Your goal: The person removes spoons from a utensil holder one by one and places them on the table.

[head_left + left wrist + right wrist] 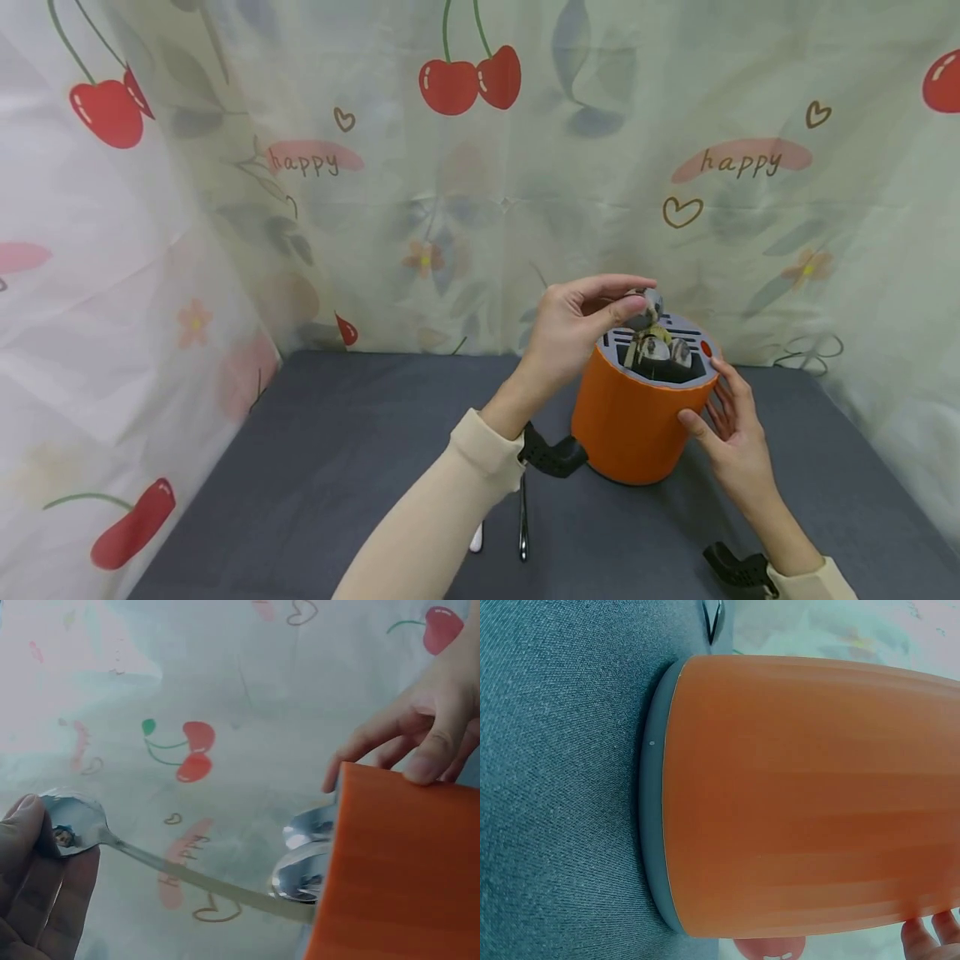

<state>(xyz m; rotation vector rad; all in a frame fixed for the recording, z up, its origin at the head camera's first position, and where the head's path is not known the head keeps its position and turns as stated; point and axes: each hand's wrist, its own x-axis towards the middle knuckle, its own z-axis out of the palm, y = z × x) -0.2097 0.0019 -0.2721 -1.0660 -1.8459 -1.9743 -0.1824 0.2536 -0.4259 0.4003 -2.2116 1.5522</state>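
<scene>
My left hand (573, 325) pinches a shiny metal spoon (79, 817) by its bowl, thumb on one side and fingers on the other. The spoon's pale handle runs down into an orange cutlery holder (633, 425) with a grey slotted top, where its lower end is hidden. Two more spoon bowls (298, 876) stick up from the opening beside that handle. On the right of the holder, my right hand (738, 442) rests with thumb and fingers spread against the wall near the rim. In the right wrist view its fingertips (922, 937) touch the orange side.
The holder stands on a dark grey cloth-covered table (360, 433). Two slim metal utensil handles (523, 533) lie left of it, partly under my left forearm. A cherry-print curtain (480, 208) hangs behind and at both sides. Black wrist cameras (553, 454) sit on both wrists.
</scene>
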